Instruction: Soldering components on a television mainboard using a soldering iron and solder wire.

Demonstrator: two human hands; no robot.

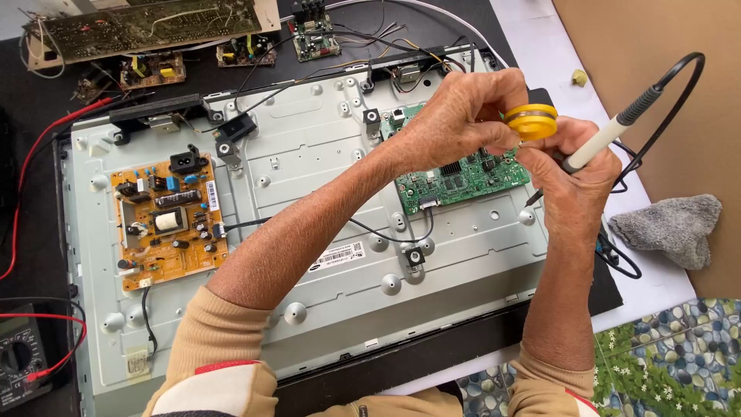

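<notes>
Over the opened television's metal back (324,154), left hand (455,116) pinches a yellow spool (531,120); right hand (575,181) grips a soldering iron (598,143) above the green board (463,181)

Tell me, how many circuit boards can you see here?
6: an orange board and a green board on the metal panel; four loose ones behind it, a long one, two small, one green. Hands may hide more.

White sticker label (337,255) on metal panel (309,154) (barcoded), mid-frame
</notes>
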